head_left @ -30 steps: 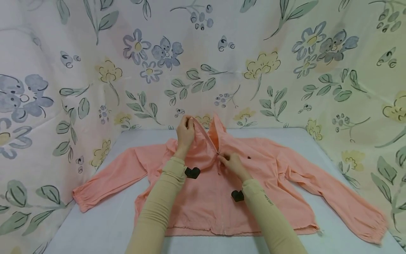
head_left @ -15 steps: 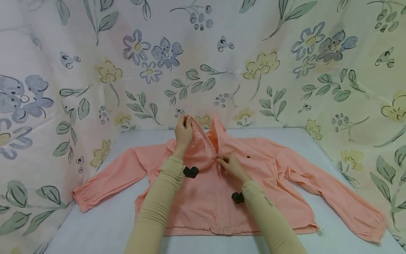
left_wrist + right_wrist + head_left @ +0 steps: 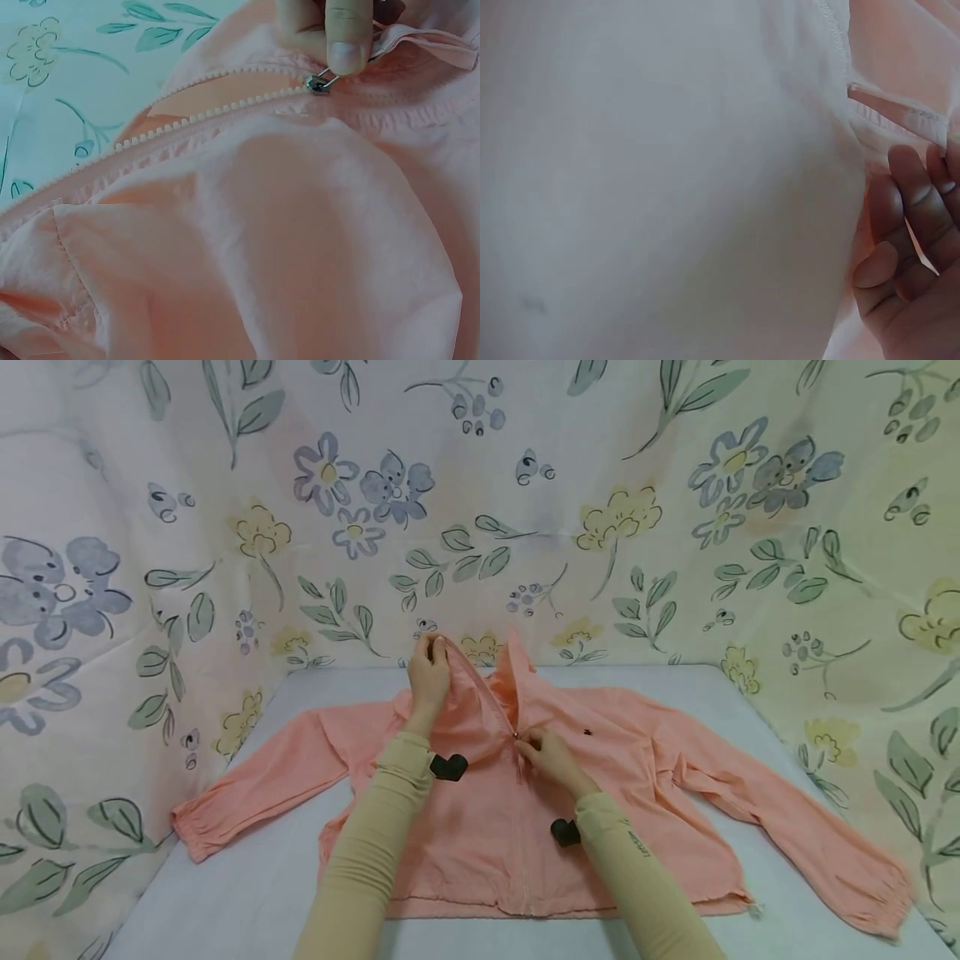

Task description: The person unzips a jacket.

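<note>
A pink hooded jacket [image 3: 465,852] lies spread on the table, its front zipper [image 3: 180,124] parted at the top into a narrow V. My left hand [image 3: 429,677] holds the left edge of that opening near its upper end, lifting the cloth. Over the chest my right hand [image 3: 553,758] pinches the metal zipper pull [image 3: 324,78] at the slider [image 3: 516,737]. From the pull hangs a pink fabric tab [image 3: 431,41]. In the right wrist view, curled fingers [image 3: 922,202] appear at the right edge, while pale cloth fills most of the picture.
Both sleeves stretch out sideways, the left sleeve [image 3: 262,777] and the right sleeve [image 3: 795,818]. Two black heart patches [image 3: 450,767] mark the jacket front. The white table [image 3: 225,902] ends at a flower-printed curtain [image 3: 480,485] behind and beside it.
My right hand has drawn the slider slightly down, lengthening the opening. My left hand has shifted a little to the left with the zipper edge in its fingers.
</note>
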`<state>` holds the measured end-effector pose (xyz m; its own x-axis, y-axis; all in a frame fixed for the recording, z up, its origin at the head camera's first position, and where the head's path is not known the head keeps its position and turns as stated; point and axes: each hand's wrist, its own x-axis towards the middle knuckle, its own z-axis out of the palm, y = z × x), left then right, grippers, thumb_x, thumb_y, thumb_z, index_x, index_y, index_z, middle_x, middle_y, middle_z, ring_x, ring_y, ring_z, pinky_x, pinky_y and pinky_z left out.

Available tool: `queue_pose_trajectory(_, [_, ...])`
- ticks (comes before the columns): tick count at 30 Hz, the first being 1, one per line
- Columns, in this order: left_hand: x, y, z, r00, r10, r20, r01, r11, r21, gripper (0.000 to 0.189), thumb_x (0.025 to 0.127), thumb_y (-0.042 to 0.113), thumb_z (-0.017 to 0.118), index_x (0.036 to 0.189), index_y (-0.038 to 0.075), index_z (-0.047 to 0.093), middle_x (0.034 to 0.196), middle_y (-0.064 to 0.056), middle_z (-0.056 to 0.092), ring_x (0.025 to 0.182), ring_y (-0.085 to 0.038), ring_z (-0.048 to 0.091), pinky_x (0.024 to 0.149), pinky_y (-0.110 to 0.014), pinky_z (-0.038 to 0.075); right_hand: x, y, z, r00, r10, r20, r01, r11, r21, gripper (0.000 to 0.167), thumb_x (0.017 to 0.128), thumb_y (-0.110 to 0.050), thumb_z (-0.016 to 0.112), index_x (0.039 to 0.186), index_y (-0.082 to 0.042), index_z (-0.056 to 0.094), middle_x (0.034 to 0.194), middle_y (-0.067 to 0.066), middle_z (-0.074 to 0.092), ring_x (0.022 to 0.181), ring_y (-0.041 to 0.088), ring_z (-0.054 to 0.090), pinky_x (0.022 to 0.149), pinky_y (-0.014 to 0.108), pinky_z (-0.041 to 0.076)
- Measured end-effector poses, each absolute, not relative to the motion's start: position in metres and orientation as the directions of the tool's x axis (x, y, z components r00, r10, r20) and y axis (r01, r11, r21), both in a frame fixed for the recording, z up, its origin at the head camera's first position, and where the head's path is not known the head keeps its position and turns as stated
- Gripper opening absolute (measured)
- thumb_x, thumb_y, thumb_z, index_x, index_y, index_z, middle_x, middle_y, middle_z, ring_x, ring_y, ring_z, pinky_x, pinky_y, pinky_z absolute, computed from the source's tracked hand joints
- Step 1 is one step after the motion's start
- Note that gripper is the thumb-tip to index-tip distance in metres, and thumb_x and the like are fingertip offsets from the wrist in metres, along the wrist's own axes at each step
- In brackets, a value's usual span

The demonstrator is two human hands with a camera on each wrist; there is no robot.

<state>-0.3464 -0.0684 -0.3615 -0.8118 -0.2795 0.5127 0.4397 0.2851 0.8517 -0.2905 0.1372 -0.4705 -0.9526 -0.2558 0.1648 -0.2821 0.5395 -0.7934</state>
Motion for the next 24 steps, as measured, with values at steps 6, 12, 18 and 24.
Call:
queue_pose_trajectory(6, [-0.348,-0.074,-0.36,-0.805,-0.275,0.526,0.452,0.289,0.844,0.017,0.099,0.013,0.043,0.102,0.001,0.055,0.084,-0.011,0.054,0.075,-0.021,0.05,0.067,-0.029,0.039,-0.287,0.139,-0.468,-0.948,-0.266,0.176,-0.302,0.571,-0.763,0.02,0.094,-0.016,0.056,0.077,-0.006,0.061,0.081,0.003,0.053,0.065,0.016,0.047,0.058,0.029,0.04])
queue_pose_trajectory(12, [-0.344,-0.081,-0.361,-0.807,-0.305,0.506,0.419,0.31,0.854,0.018,0.099,0.014,0.044,0.105,0.003,0.056,0.086,-0.012,0.056,0.078,-0.022,0.05,0.07,-0.032,0.039,-0.285,0.141,-0.463,-0.953,-0.276,0.125,-0.264,0.554,-0.789,0.02,0.095,-0.018,0.054,0.079,-0.008,0.057,0.073,0.004,0.052,0.06,0.017,0.046,0.055,0.03,0.038])
queue_pose_trajectory(18, [-0.345,-0.088,-0.366,-0.813,-0.313,0.491,0.398,0.318,0.861,0.019,0.1,0.015,0.043,0.107,0.003,0.056,0.088,-0.012,0.056,0.079,-0.021,0.049,0.07,-0.033,0.039,-0.284,0.143,-0.462,-0.957,-0.271,0.106,-0.248,0.57,-0.783,0.021,0.095,-0.019,0.054,0.077,-0.009,0.058,0.068,0.002,0.052,0.057,0.017,0.044,0.054,0.029,0.036])
queue_pose_trajectory(24, [-0.346,-0.094,-0.368,-0.819,-0.307,0.485,0.39,0.322,0.863,0.019,0.1,0.017,0.043,0.105,0.004,0.056,0.084,-0.01,0.053,0.074,-0.019,0.048,0.064,-0.029,0.037,-0.282,0.144,-0.462,-0.951,-0.291,0.106,-0.259,0.558,-0.788,0.02,0.095,-0.017,0.055,0.078,-0.007,0.058,0.067,0.002,0.052,0.056,0.016,0.044,0.054,0.028,0.037])
